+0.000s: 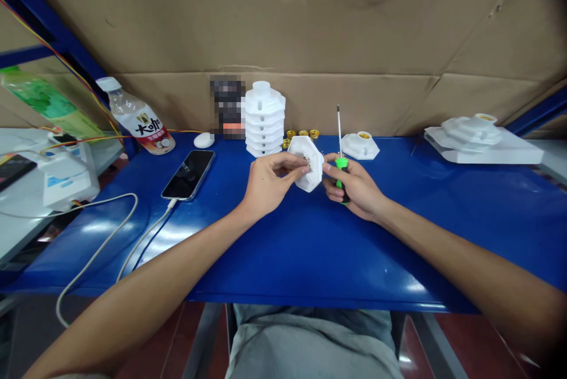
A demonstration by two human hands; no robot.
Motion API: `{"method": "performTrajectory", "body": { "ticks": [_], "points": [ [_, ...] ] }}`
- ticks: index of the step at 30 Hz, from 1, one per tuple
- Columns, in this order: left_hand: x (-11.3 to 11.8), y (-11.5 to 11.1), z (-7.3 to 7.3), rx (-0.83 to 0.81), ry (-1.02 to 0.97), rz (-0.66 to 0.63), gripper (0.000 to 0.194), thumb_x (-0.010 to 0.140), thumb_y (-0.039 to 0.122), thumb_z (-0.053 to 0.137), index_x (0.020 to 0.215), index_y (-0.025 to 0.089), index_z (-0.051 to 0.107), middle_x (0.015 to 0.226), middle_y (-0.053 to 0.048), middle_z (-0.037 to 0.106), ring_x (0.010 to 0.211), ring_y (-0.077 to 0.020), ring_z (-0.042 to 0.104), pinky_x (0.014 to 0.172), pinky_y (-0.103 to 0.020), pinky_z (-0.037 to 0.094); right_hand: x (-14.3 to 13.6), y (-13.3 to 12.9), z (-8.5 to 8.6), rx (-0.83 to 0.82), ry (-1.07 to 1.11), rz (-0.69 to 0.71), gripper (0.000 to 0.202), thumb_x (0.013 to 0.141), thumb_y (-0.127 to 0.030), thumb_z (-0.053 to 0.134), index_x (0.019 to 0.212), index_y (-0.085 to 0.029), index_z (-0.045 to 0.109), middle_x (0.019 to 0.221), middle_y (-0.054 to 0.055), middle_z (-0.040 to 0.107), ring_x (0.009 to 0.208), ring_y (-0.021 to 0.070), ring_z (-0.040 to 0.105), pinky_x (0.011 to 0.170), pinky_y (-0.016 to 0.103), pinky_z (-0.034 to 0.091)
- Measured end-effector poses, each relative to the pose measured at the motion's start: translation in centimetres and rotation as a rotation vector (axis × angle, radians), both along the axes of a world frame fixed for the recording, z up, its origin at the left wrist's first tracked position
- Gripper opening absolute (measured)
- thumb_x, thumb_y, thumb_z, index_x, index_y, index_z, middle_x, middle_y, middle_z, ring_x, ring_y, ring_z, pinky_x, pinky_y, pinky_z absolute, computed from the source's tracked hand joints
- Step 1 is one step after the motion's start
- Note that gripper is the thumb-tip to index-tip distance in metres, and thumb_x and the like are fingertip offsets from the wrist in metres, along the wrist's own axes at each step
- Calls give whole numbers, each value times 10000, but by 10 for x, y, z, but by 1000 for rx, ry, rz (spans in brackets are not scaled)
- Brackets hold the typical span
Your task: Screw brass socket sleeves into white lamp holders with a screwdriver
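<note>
My left hand (271, 183) is closed, its thumb and fingertips pinching at the hollow inner side of a white angular lamp holder (315, 162), which is tilted up above the table. Small metal parts may lie at the fingertips, too small to make out. In my right hand (361, 189) is a screwdriver (341, 163) with a green and black handle, its shaft pointing up. The right thumb and forefinger reach the lamp holder's right edge. Behind stand a stack of white lamp holders (264, 122) and several brass-coloured screw shells (303, 134). Another lamp holder (359, 147) with a brass shell lies further right.
On the blue table (310, 261), a phone (189, 173) with a white cable (150, 231) lies at left, near a white oval object (204, 140) and a bottle (139, 119). More lamp holders (469, 133) rest on a white box (500, 153) at right. Cardboard (328, 42) backs the table.
</note>
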State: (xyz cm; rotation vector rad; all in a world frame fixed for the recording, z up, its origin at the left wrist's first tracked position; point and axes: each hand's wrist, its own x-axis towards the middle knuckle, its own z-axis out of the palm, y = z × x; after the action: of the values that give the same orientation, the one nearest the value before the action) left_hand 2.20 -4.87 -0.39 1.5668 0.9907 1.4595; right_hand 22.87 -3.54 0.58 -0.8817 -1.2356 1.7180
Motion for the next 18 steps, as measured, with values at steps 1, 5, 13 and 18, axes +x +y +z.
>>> {"method": "performTrajectory", "body": {
  "ticks": [1, 5, 13, 18],
  "points": [
    [0, 0, 0, 4, 0, 2, 137, 849, 255, 858, 950, 167, 832, 968, -92, 847, 878, -225, 806, 819, -350, 658, 0, 0, 0, 2, -1, 1, 256, 911, -353, 818, 973, -233, 601, 620, -97, 456, 466, 50, 350, 454, 233, 229],
    [2, -2, 3, 10, -7, 14, 143, 832, 223, 855, 954, 159, 815, 958, -92, 843, 874, -222, 808, 848, -362, 671, 0, 0, 0, 3, -7, 7, 251, 910, -354, 817, 971, -230, 608, 617, -98, 453, 467, 50, 356, 454, 233, 230],
    [3, -4, 7, -9, -8, 56, 195, 777, 226, 898, 923, 160, 787, 915, -85, 842, 836, -215, 806, 818, -346, 673, 1, -1, 1, 3, 2, 12, 278, 893, -358, 834, 973, -238, 597, 614, -104, 452, 464, 48, 350, 452, 226, 231],
    [1, -4, 4, -27, 52, 60, 155, 823, 298, 884, 895, 174, 824, 903, -85, 847, 815, -229, 807, 780, -353, 660, 0, -1, 0, 17, 2, 9, 285, 890, -363, 839, 973, -243, 593, 611, -107, 452, 465, 51, 357, 450, 225, 247]
  ]
}}
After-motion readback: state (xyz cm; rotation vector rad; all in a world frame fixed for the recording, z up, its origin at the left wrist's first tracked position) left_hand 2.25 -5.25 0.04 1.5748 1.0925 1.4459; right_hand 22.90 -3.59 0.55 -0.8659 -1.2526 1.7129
